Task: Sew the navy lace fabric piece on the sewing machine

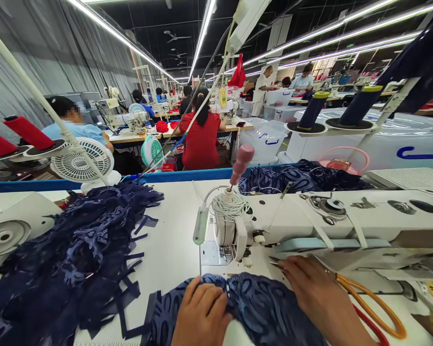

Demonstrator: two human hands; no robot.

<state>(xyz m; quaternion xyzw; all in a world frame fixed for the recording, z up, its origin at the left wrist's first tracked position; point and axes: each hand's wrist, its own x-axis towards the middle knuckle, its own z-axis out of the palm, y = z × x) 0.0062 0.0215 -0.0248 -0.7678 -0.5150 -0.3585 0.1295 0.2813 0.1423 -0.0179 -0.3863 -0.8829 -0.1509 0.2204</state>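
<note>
My left hand is closed in a pinch on a piece of dark blue lace fabric at the table's near edge. My right hand lies on the same fabric, gripping orange-handled scissors whose blades point left toward the needle area. Just beyond the fabric stands the white sewing machine, its head and presser foot above the metal plate.
A large heap of dark blue lace pieces covers the table's left side; more lies behind the machine. A small white fan and thread cones stand at left. Other workers sit at benches ahead. White plastic bins stand at right.
</note>
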